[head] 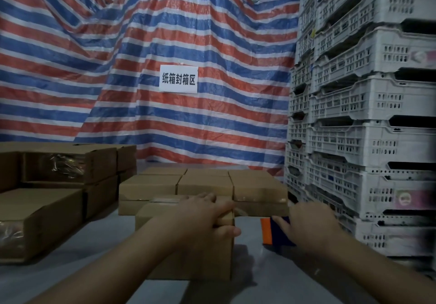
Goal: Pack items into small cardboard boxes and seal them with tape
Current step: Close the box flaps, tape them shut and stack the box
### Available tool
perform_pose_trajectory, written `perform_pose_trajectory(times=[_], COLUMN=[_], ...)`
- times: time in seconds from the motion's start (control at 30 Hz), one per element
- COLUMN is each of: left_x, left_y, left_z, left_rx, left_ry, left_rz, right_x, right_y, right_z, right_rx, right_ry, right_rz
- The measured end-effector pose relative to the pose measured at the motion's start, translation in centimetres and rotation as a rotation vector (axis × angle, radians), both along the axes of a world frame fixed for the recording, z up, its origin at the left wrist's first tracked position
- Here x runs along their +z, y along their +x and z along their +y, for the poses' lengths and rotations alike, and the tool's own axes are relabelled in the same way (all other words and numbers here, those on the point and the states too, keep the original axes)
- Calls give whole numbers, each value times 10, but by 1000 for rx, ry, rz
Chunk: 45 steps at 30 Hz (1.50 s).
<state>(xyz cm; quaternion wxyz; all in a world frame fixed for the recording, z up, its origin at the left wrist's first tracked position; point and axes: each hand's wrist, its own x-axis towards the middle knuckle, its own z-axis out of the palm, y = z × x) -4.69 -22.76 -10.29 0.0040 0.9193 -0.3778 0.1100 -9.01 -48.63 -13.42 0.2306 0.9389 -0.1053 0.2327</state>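
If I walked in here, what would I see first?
Probably the big red, white and blue striped tarp across the whole back, with a white paper sign stuck on its middle. Next, the tall stack of grey plastic crates on the right, and up close the left hand holding a small cardboard box.

Two bare forearms are seen entering from the lower edge, one at each side. No sleeve, glove, watch or ring is worn on either. The left hand [207, 216] and the right hand [306, 223] are uncovered, with short, unpainted nails shown on the fingers and thumb.
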Motion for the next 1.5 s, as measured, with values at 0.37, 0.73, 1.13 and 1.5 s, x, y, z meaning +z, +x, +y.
perform_pose_trajectory(times=[0.37, 0.73, 1.13, 1.5], left_x=[-2, -3, -4, -63], left_y=[6, -5, -3, -4], left_z=[-4, -2, 41, 106], left_rx=[-16, -16, -12, 49], left_ry=[-21, -81, -628, -1333], left_rz=[-10, -89, -56, 584], right_x=[5, -1, -30, -32], right_y=[-21, 6, 7, -11], right_z=[35, 134, 124, 131], right_rx=[94, 573, 452, 609], right_ry=[256, 1585, 1910, 1717], right_rz=[-137, -45, 61, 68])
